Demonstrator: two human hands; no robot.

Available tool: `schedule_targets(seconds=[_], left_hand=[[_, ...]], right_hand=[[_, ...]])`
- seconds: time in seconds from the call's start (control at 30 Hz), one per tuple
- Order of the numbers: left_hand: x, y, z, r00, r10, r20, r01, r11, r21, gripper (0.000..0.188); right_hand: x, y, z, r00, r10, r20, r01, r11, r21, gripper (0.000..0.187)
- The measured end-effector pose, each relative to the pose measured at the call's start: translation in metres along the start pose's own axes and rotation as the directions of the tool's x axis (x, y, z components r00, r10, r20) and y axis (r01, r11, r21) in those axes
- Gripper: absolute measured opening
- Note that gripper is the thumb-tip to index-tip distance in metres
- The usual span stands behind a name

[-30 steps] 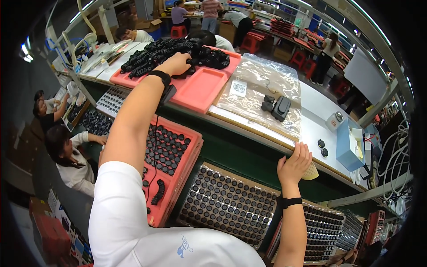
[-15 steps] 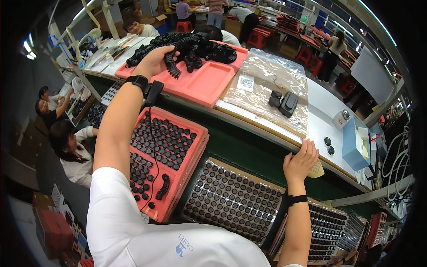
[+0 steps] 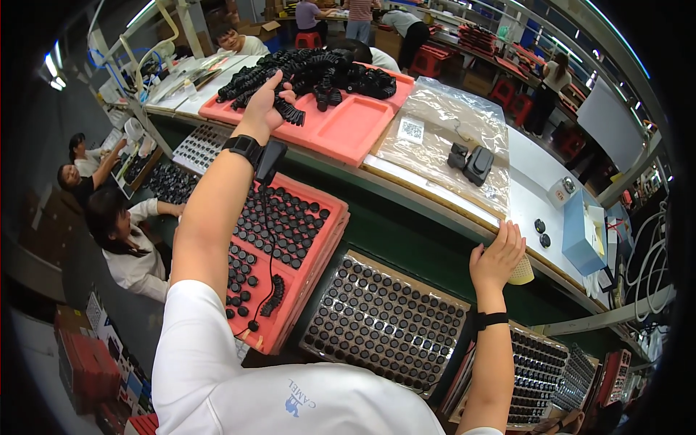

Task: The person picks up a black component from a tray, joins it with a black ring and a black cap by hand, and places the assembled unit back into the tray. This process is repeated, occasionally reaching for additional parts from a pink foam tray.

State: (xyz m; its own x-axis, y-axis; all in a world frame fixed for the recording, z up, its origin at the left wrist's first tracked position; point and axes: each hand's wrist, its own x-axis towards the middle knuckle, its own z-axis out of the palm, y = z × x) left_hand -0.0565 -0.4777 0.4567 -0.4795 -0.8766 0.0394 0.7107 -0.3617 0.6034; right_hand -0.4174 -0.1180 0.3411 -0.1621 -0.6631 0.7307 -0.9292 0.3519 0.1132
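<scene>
My left hand (image 3: 265, 107) is at the near left side of a heap of black ribbed strips (image 3: 319, 69) on a pink tray (image 3: 341, 148). Its fingers are curled, and a short black ribbed strip (image 3: 289, 112) sticks out beside them; the grip itself is partly hidden. Fingers outstretched, my right hand (image 3: 499, 255) lies flat against the front edge of the white table (image 3: 435, 191). A yellow perforated piece (image 3: 522, 271) shows just beside that hand.
Below stand a pink tray of black round caps (image 3: 330, 246) and a sheet of black round parts (image 3: 384, 312). On the table lie a clear plastic sheet (image 3: 442, 119), a black device (image 3: 478, 165) and a blue box (image 3: 582, 235). Co-workers sit at left and beyond.
My left hand has drawn slightly left and nearer from the heap, the ribbed strip moving with it. My right hand stays at the table edge. The whole view has shifted a little.
</scene>
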Motion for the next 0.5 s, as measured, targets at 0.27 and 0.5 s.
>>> schedule_targets(seconds=[0.27,0.5], left_hand=[[-0.072,-0.031,0.007,0.931,-0.176,0.318,0.245,0.95,-0.191,0.027],[-0.211,-0.123,0.017,0.956,-0.108,0.272,0.187,0.94,-0.284,0.028]], right_hand=[[-0.007,0.003,0.0,1.0,0.0,0.015,0.0,1.0,-0.004,0.071],[0.0,0.01,0.015,0.999,0.005,-0.043,-0.005,1.0,0.002,0.072]])
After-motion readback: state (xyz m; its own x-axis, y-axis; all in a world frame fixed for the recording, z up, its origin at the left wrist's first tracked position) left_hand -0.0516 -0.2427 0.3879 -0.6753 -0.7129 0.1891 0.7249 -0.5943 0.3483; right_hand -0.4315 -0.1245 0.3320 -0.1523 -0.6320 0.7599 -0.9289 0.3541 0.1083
